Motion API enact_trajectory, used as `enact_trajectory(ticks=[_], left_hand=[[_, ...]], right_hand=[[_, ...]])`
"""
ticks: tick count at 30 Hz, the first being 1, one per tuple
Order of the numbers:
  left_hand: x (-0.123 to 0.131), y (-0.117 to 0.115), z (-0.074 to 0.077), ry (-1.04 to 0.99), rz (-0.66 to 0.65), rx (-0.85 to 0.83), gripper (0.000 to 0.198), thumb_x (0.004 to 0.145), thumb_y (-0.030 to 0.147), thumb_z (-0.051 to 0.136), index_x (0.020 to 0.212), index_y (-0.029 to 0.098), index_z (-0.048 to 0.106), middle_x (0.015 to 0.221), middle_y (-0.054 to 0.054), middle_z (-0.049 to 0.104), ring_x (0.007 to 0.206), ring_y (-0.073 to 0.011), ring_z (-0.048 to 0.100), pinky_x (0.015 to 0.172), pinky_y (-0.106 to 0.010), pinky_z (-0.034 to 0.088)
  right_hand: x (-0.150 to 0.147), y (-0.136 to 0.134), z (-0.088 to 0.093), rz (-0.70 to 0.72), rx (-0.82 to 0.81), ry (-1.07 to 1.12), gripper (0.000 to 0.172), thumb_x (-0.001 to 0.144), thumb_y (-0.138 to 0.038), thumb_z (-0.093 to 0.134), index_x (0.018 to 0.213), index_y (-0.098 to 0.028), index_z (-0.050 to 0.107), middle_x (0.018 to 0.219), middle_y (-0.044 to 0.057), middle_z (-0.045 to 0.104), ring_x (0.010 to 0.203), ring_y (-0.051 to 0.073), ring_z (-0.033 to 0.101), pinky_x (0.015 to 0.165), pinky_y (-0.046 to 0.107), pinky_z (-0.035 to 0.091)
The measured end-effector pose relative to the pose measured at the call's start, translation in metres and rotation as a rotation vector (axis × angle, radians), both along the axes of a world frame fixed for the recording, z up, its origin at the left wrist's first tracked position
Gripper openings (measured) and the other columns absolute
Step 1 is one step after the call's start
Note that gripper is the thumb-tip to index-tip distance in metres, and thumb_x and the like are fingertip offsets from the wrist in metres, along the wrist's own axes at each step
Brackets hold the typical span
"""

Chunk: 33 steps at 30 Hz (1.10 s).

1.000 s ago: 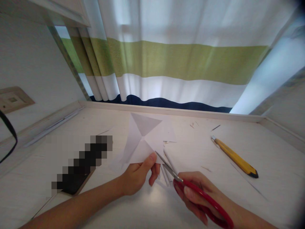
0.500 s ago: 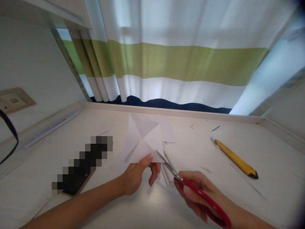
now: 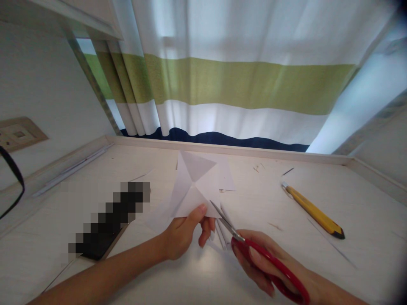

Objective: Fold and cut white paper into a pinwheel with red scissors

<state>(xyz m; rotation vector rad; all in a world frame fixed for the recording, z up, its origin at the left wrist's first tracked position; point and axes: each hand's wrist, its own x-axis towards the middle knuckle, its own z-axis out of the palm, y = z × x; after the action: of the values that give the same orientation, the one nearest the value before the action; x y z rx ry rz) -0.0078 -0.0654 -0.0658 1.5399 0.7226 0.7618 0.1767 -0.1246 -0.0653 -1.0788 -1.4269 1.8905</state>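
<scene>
The folded paper (image 3: 195, 188) has swung slightly rightward since a second ago, and the scissors (image 3: 233, 234) now have their tips at its lower right corner. The left hand (image 3: 184, 233) pinches the paper's bottom edge, holding it above the table (image 3: 318, 262). The right hand (image 3: 263, 262) is closed through the red handles, which are partly cut off below, and the blades look barely parted. A pixelated block (image 3: 108, 220) hides a dark flat thing. A yellow utility knife (image 3: 313, 209) lies well apart.

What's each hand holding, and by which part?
Left hand pinches the folded white paper at its near lower edge, thumb on top. Right hand holds the red scissors by the handle loops, blades pointing toward the paper.
</scene>
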Motion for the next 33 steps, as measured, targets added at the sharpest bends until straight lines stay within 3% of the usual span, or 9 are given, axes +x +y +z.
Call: enact_trajectory(ticks=[8, 13, 33], left_hand=[[-0.001, 0.000, -0.001, 0.035, -0.005, 0.013, 0.051, 0.086, 0.039, 0.020, 0.047, 0.016, 0.045, 0.038, 0.002, 0.041, 0.045, -0.0103, 0.043, 0.061, -0.023, 0.038], [-0.001, 0.000, -0.001, 0.057, -0.017, 0.010, 0.052, 0.086, 0.041, 0.020, 0.048, 0.016, 0.045, 0.038, 0.002, 0.042, 0.045, -0.0102, 0.044, 0.061, -0.022, 0.038], [0.000, -0.001, -0.001, 0.054, -0.014, 0.022, 0.054, 0.085, 0.042, 0.020, 0.043, 0.016, 0.044, 0.037, 0.002, 0.041, 0.044, -0.0103, 0.043, 0.060, -0.023, 0.039]], right_hand=[[0.004, -0.006, -0.010, -0.033, -0.038, 0.031, 0.050, 0.071, -0.057, 0.046, 0.091, -0.012, 0.037, 0.047, -0.010, 0.035, 0.036, 0.003, 0.026, 0.034, 0.016, 0.021], [0.006, -0.007, -0.021, -0.023, -0.051, 0.083, 0.042, 0.076, -0.053, 0.044, 0.090, -0.013, 0.038, 0.047, -0.010, 0.035, 0.035, 0.002, 0.027, 0.034, 0.016, 0.019], [-0.003, -0.007, -0.009, -0.038, -0.001, 0.004, 0.040, 0.075, -0.055, 0.042, 0.077, -0.015, 0.041, 0.043, -0.010, 0.032, 0.032, 0.002, 0.024, 0.031, 0.016, 0.016]])
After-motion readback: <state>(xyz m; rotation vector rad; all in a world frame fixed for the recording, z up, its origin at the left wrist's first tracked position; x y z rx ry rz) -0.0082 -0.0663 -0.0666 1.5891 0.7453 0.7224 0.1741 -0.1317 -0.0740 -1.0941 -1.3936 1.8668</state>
